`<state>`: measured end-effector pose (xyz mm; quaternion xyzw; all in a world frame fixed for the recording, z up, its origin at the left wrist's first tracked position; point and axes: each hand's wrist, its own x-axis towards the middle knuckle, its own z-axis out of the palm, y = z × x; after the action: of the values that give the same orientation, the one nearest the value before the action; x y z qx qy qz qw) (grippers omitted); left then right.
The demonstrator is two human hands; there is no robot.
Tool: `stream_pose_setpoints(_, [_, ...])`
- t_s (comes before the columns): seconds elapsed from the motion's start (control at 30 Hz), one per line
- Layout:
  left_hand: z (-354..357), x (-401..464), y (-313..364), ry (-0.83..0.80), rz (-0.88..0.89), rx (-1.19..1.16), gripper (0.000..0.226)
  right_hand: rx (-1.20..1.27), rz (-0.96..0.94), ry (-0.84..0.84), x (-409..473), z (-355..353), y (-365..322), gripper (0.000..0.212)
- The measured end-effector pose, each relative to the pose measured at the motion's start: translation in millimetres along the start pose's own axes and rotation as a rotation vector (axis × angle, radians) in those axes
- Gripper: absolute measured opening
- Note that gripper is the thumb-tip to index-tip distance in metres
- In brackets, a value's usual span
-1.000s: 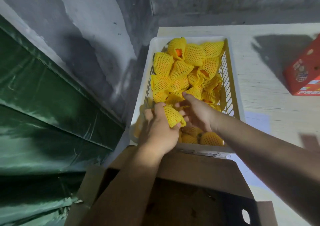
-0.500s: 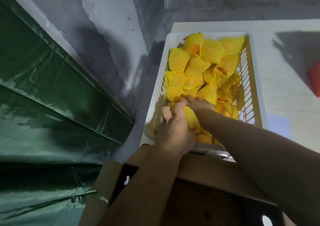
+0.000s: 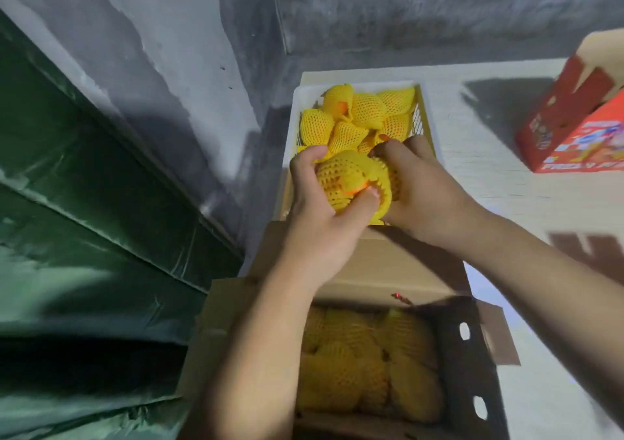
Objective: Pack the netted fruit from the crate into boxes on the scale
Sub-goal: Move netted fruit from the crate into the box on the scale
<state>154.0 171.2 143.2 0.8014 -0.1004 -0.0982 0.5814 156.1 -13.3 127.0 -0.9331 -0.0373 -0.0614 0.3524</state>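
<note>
My left hand (image 3: pixel 324 216) and right hand (image 3: pixel 425 189) both have their fingers curled round netted fruit (image 3: pixel 351 177), held above the near end of the white crate (image 3: pixel 305 93). The cardboard box (image 3: pixel 472 365) below my arms already holds a layer of netted fruit. Plenty remains in the crate, so I judge the packing partway done.

The fruit (image 3: pixel 341 125) wears soft yellow foam mesh, and the crate (image 3: pixel 305 93) is smooth white plastic with slotted walls. The near box (image 3: pixel 378 264) is matt brown cardboard, the far-right carton (image 3: pixel 574 132) glossy printed red card. The left sheet (image 3: pixel 84 169) is shiny green plastic; the wall (image 3: pixel 169 34) is rough grey plaster.
</note>
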Motion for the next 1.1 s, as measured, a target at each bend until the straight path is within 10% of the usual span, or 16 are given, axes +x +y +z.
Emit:
stream_pose_setpoints(0.73, [-108.2, -188.3, -43.3, -0.414, 0.057, 0.039, 0.069, 0.371, 0.127, 0.408, -205.6, 90.7, -141.1, 0.051])
stream_pose_setpoints(1.1, [-123.2, -212.0, -65.2, -0.236, 0.099, 0.001, 0.053, 0.650, 0.138, 0.385, -231.2, 119.8, -168.6, 0.045])
